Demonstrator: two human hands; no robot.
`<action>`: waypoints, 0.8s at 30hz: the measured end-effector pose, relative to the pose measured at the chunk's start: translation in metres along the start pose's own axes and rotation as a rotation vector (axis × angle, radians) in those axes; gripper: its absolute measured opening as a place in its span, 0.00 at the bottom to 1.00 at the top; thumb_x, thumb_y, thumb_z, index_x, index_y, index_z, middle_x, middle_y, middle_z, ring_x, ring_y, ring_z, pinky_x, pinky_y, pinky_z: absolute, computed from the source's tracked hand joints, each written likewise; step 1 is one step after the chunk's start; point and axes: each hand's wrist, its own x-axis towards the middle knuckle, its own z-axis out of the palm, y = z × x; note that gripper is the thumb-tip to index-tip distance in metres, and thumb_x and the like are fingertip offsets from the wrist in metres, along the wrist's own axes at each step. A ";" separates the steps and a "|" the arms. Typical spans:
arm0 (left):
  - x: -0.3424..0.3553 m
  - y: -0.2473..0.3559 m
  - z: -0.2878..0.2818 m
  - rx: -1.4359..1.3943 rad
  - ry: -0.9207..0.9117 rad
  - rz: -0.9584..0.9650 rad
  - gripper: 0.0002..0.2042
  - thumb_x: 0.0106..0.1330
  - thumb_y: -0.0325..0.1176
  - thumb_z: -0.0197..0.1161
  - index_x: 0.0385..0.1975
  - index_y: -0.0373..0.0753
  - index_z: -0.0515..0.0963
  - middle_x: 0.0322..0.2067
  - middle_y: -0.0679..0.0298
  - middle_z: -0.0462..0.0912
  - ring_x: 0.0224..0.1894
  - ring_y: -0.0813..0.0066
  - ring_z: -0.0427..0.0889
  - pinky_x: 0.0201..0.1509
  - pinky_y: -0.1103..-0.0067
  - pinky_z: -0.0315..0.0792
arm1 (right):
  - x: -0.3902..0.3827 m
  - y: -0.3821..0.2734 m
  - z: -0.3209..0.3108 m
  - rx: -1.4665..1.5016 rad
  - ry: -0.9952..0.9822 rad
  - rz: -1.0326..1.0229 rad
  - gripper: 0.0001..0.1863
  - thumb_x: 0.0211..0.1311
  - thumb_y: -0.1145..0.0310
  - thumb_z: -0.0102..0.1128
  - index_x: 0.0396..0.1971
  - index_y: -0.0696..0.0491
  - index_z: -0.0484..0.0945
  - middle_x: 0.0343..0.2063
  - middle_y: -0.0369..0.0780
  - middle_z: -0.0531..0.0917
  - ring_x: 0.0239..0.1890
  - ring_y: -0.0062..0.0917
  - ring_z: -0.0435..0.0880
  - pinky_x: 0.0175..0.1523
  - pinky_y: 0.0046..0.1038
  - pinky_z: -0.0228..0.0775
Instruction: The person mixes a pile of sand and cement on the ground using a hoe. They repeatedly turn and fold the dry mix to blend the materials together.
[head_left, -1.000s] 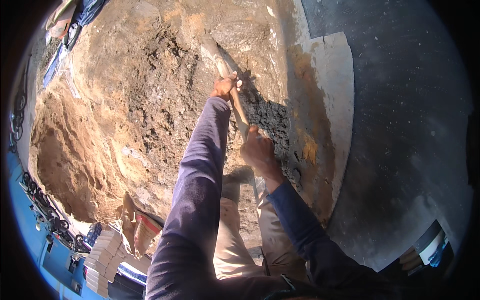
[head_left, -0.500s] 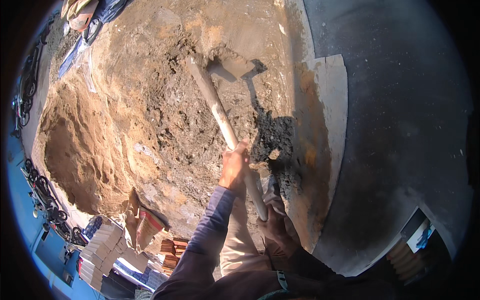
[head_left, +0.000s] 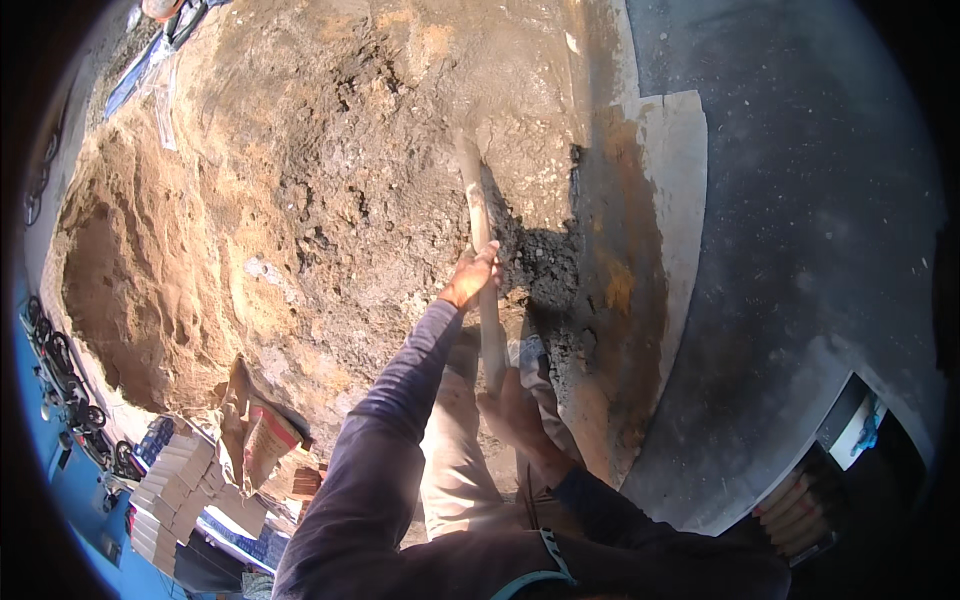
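Both hands are wrapped around one handle (head_left: 477, 208), which slants away from the person's legs (head_left: 462, 455), its far end meeting the wet mix (head_left: 375, 190). Whatever head it carries there cannot be made out.

The left hand (head_left: 472, 278) grips partway along the shaft, the right hand (head_left: 515, 413) close to the near end. They sit well apart, probably so that one guides while the other gives leverage. The handle lies between the arms and nearly in line with the body, likely to let both sides share the load.

The left arm stretches forward and inward, wrist above the mix; the right arm angles in from the lower right, its hand in front of the legs.
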 end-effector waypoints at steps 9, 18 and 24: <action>-0.223 -0.001 0.122 -0.101 0.272 -0.004 0.13 0.71 0.40 0.67 0.43 0.40 0.72 0.22 0.70 0.71 0.18 0.79 0.71 0.21 0.79 0.70 | -0.197 0.063 -0.033 0.149 -0.130 0.136 0.34 0.58 0.59 0.69 0.61 0.56 0.67 0.45 0.56 0.81 0.49 0.50 0.83 0.54 0.43 0.75; 0.071 0.074 0.088 0.249 0.254 0.204 0.20 0.71 0.42 0.67 0.46 0.28 0.75 0.24 0.62 0.77 0.19 0.72 0.75 0.20 0.75 0.71 | 0.100 0.018 -0.049 0.438 0.047 -0.032 0.23 0.60 0.64 0.65 0.50 0.59 0.70 0.29 0.45 0.81 0.32 0.33 0.83 0.38 0.39 0.75; -0.076 -0.081 0.037 -0.005 0.033 -0.125 0.08 0.76 0.38 0.61 0.45 0.43 0.72 0.25 0.70 0.73 0.20 0.78 0.72 0.24 0.78 0.73 | -0.073 0.074 0.062 -0.001 0.096 0.136 0.28 0.59 0.60 0.65 0.53 0.58 0.66 0.39 0.61 0.83 0.47 0.56 0.84 0.50 0.49 0.75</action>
